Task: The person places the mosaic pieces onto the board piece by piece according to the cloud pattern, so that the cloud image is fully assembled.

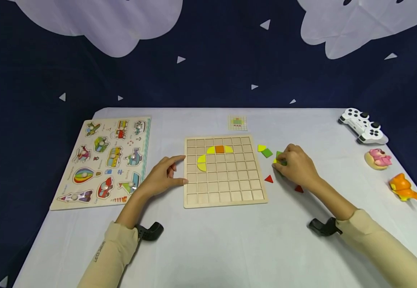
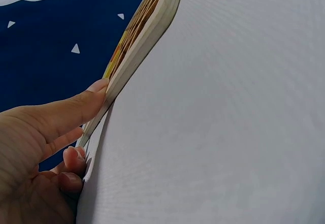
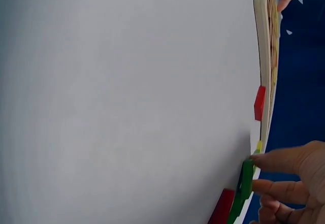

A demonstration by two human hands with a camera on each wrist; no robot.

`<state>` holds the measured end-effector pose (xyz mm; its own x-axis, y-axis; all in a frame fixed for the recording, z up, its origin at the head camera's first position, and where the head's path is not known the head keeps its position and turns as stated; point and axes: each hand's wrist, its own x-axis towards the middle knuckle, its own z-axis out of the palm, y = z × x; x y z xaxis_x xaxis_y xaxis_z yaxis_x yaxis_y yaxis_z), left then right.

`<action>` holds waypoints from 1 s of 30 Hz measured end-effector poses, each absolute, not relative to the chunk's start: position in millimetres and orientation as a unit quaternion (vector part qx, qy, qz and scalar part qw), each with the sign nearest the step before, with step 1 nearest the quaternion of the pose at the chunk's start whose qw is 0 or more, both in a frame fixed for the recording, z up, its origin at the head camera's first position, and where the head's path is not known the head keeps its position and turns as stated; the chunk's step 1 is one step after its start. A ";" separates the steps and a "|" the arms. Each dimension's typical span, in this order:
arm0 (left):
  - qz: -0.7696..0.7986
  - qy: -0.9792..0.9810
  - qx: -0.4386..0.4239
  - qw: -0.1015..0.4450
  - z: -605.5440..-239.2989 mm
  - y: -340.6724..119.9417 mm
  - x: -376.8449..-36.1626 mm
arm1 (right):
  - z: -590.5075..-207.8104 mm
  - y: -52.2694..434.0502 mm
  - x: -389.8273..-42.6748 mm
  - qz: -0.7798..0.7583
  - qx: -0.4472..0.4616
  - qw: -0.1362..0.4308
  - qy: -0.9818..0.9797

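A square wooden grid board [image 1: 235, 176] lies mid-table, bearing yellow quarter-round pieces [image 1: 201, 163] and an orange square [image 1: 219, 149]. At its left edge, my left hand [image 1: 162, 176] touches the frame with an extended thumb and index finger; the other fingers are bent. To the right of the board, my right hand [image 1: 298, 165] pinches a green block [image 3: 247, 179] between thumb and fingertips, low over the table. Around it lie another green piece [image 1: 267, 153], a yellow piece [image 1: 261, 148] and red triangles [image 1: 269, 179]. The hand partly covers the pieces beneath it.
A small pattern card [image 1: 237, 123] lies behind the board. On the left is a vehicle peg puzzle [image 1: 104, 160]. Along the right edge sit a white game controller [image 1: 363, 126], a pink figure [image 1: 378, 159] and an orange toy [image 1: 406, 188].
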<state>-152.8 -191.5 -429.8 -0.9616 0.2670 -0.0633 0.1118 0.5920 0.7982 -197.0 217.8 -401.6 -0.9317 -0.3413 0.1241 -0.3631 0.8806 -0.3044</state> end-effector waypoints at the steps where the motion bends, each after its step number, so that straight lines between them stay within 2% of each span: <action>1: 0.439 0.888 0.107 0.088 -429.7 -191.6 -152.7 | -401.6 218.3 -198.0 0.168 0.183 0.029 -0.968; 7: 0.437 0.889 0.108 0.086 -429.2 -192.2 -153.0 | -403.5 221.8 -203.2 0.183 0.194 0.023 -0.964; 14: 0.442 0.886 0.109 0.089 -429.7 -191.3 -153.6 | -400.7 222.1 -204.2 0.185 0.205 0.043 -0.960; 30: 0.439 0.888 0.104 0.093 -428.3 -191.0 -152.9 | -399.1 174.3 -213.7 0.197 0.299 0.060 -0.932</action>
